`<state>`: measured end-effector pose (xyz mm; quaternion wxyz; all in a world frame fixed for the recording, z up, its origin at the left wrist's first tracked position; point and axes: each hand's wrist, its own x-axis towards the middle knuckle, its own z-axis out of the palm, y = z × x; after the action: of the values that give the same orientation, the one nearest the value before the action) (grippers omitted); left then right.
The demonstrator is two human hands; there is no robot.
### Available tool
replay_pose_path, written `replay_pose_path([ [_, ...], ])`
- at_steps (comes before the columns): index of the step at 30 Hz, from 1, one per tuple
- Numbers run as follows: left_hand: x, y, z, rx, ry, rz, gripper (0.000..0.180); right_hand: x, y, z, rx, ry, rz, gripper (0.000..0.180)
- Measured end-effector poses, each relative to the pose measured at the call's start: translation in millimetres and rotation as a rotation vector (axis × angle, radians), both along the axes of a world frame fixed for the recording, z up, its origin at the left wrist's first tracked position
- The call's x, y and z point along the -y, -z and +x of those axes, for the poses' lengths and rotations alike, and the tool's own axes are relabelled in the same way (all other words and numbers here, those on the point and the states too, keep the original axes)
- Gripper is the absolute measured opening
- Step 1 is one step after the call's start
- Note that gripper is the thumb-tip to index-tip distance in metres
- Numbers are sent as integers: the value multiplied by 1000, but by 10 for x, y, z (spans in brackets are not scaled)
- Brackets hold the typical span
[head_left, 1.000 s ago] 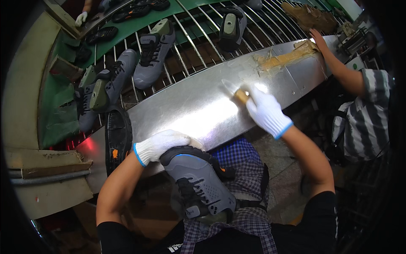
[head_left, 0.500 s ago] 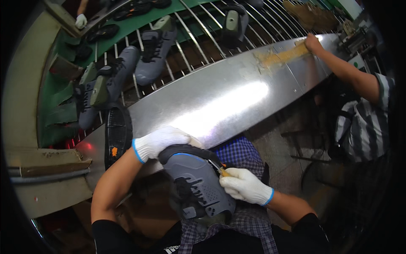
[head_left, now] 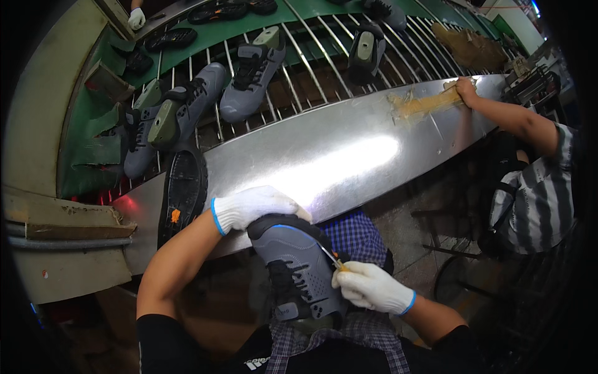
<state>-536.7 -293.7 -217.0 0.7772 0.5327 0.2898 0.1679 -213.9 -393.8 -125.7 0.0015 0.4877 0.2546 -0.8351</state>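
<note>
A grey shoe with black laces is propped at my lap, toe away from me. Its black sole curves round the toe and right side, with a blue line along part of the seam. My left hand, in a white glove, grips the sole at the toe; some of its fingers are hidden behind it. My gloved right hand is closed round the yellow handle of a thin metal-shafted tool. The tool's tip meets the edge between upper and sole on the right side; its exact shape is too small to tell.
A loose black sole lies left on the metal ledge. Beyond it, several grey shoes rest on a roller rack. At right a co-worker's hand touches the ledge; another person's gloved hand shows far left.
The surroundings have shifted a little right and down in view. The tool's tip sits slightly farther along the shoe's right edge, toward the heel. Both hands keep their grips.
</note>
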Motion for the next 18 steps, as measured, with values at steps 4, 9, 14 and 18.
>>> replay_pose_path([
  [4, 6, -19, -29, -25, -37, -104, 43, -187, 98, -243, -36, 38, 70, 22],
  [9, -14, -29, -84, -35, -36, -42, 43, -380, 79, -334, 45, -176, 285, 36],
  [14, -93, -132, -67, -136, 58, 142, 44, -832, -136, -636, 98, -646, 801, 62],
  [18, -21, -120, -44, -169, 46, 167, 41, -958, -224, -623, 280, -1075, 1162, 55],
])
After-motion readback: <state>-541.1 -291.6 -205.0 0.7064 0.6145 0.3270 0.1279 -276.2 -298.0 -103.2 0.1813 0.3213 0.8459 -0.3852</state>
